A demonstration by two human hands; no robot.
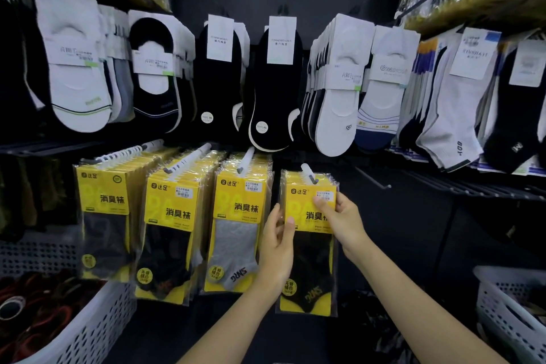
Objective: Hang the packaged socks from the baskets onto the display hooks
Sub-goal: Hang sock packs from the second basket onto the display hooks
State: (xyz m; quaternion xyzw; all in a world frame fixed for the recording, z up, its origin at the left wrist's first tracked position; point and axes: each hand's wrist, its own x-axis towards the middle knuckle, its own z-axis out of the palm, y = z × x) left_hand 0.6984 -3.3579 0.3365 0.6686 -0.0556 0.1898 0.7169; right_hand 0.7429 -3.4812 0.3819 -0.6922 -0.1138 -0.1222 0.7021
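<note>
Holding: both the left hand [276,245] and right hand [339,216] pinch the front sock pack [308,245] | place: rightmost white hook [308,172] | risk: letting go early, pack may slip off the hook tip and fall.

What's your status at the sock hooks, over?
Both hands on the front yellow pack: left hand at its left edge, right hand on the header card. Pack already on the rightmost hook. Nothing in the way.

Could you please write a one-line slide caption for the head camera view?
Left hand and right hand steady a yellow sock pack on the rightmost hook, beside three fuller rows.
</note>
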